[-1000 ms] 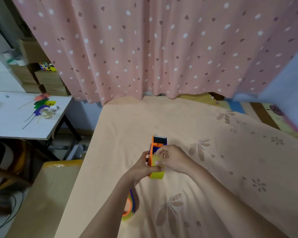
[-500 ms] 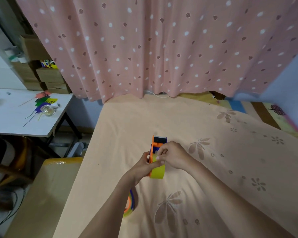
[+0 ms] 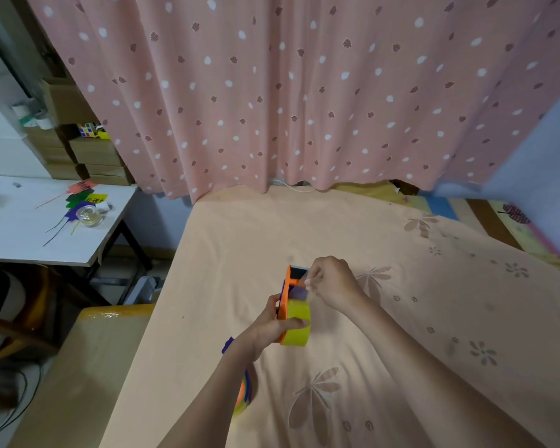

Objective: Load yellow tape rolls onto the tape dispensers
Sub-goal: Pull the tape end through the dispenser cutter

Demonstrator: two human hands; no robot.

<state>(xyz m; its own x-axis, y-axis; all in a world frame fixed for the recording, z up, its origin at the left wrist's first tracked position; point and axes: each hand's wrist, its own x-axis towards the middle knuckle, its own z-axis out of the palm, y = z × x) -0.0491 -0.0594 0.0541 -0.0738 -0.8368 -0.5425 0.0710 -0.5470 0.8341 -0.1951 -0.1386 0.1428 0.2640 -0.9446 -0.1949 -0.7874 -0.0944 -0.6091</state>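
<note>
An orange and purple tape dispenser point(image 3: 287, 287) stands on the peach bedsheet point(image 3: 401, 318) with a yellow tape roll point(image 3: 298, 324) mounted at its near end. My left hand point(image 3: 272, 328) grips the dispenser and the roll, thumb across the roll. My right hand point(image 3: 332, 282) pinches the free end of the tape point(image 3: 306, 282) near the dispenser's front. A second dispenser point(image 3: 243, 391) with a yellow roll lies under my left forearm, mostly hidden.
A pink dotted curtain point(image 3: 304, 92) hangs behind the bed. At the left stands a white table point(image 3: 29, 234) with coloured paper tags and a small glass jar point(image 3: 89, 216). A yellowish box point(image 3: 78, 367) sits beside the bed's left edge.
My right hand has moved forward from the roll toward the dispenser's front, drawing the tape end out. The yellow roll is now uncovered. My left hand keeps its hold.
</note>
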